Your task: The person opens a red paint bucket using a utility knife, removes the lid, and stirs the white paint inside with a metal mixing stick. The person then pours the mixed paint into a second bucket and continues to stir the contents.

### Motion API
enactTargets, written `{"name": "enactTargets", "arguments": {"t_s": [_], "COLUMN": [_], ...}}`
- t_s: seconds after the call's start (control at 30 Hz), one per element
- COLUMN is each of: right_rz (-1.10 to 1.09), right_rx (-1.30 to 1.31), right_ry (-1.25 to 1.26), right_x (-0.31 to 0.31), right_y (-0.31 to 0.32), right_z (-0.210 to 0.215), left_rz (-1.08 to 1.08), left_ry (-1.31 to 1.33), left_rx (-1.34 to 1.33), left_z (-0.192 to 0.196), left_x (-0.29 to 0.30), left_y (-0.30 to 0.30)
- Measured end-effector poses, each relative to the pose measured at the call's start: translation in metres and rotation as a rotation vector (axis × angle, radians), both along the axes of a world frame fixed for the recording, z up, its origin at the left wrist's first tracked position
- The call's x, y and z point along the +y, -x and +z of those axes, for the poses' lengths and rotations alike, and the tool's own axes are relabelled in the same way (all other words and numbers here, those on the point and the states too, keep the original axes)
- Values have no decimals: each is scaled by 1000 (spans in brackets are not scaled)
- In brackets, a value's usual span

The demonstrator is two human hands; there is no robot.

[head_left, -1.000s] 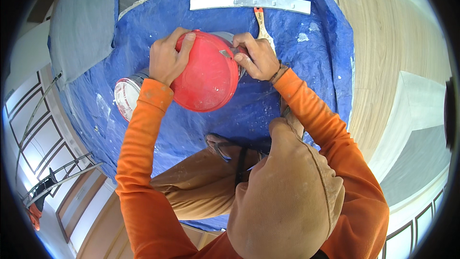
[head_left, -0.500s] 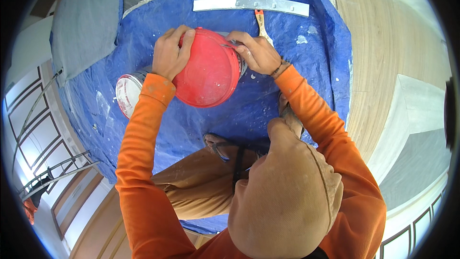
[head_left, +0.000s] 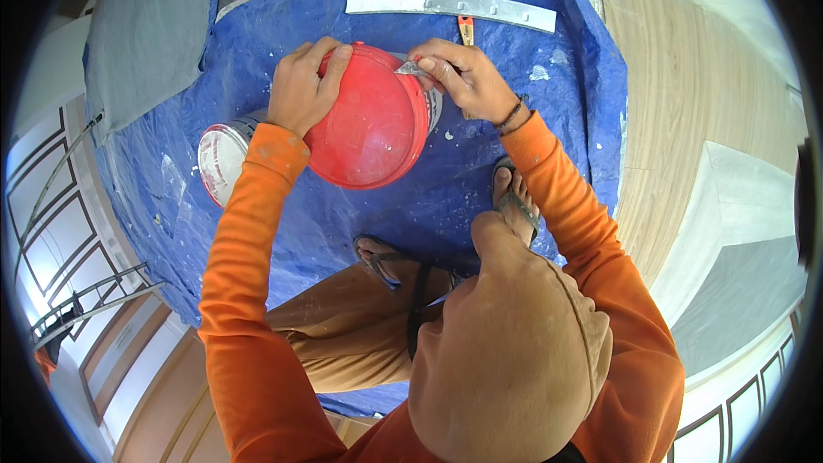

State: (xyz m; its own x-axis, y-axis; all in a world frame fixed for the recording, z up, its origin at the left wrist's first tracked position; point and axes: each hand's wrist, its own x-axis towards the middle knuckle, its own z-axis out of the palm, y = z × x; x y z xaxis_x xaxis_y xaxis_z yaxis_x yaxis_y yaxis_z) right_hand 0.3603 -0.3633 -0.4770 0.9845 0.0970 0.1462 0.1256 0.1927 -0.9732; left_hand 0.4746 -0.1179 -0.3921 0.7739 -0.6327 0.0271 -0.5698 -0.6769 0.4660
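A round red lid (head_left: 370, 133) sits on a bucket whose pale printed wall (head_left: 435, 111) shows at its right side. My left hand (head_left: 304, 90) grips the lid's upper left rim, thumb on top and fingers over the edge. At the upper right rim, my right hand (head_left: 467, 81) pinches a small grey scraper (head_left: 411, 68). Its pointed blade lies over the lid's edge, while its handle is hidden in my fingers. Partly covered by that hand, a paintbrush (head_left: 465, 30) with an orange-and-pale handle lies just beyond it.
A blue tarp (head_left: 480, 197), spotted with white, covers the floor under my sandaled feet. A second bucket with a white-smeared lid (head_left: 221, 157) stands to the left. Across the far side lies a long white-and-grey straight blade (head_left: 450, 7). Wood-look flooring (head_left: 677, 77) runs along the right.
My right hand has shifted slightly up and right, and more of the scraper blade shows. It now covers the paintbrush's lower part. My left hand still holds the lid's rim.
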Motion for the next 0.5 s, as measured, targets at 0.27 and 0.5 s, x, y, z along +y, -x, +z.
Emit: {"name": "enactTargets", "arguments": {"t_s": [0.27, 0.5], "right_rz": [142, 22], "right_rx": [145, 29], "right_ry": [-80, 208], "right_x": [-11, -18], "right_y": [-4, 21], "right_z": [7, 35], "left_rz": [9, -289], "left_ry": [-7, 80], "left_rx": [22, 182], "left_z": [6, 38], "left_x": [-3, -28], "left_y": [-1, -5]}}
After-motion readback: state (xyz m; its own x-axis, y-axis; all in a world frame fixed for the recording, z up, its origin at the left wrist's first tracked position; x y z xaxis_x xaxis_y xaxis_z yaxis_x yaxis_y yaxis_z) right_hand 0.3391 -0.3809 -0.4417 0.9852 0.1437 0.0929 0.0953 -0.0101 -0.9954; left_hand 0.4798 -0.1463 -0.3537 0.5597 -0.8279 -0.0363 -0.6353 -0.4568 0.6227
